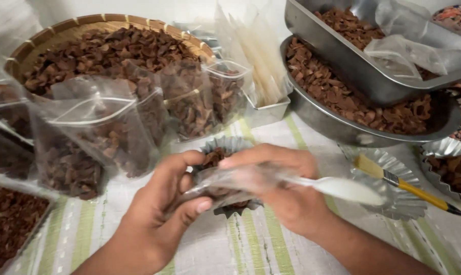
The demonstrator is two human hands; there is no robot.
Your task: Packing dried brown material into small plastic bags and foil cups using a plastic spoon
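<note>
My left hand [161, 214] and my right hand [281, 181] both grip a small clear plastic bag [225, 181] held just above a fluted foil cup [224, 146] with brown dried pieces in it. The bag lies sideways between my fingers and looks nearly empty. My right hand also holds a white plastic spoon [342, 188], whose bowl sticks out to the right. Several filled clear zip bags [103, 137] of brown pieces stand at the left behind my hands.
A woven basket [108, 23] of brown pieces sits at the back left. Two metal pans [337, 122] with the same pieces are stacked at the back right. A yellow-handled brush [403, 183] lies on an empty foil cup [398, 203]. A striped cloth [256, 244] covers the table.
</note>
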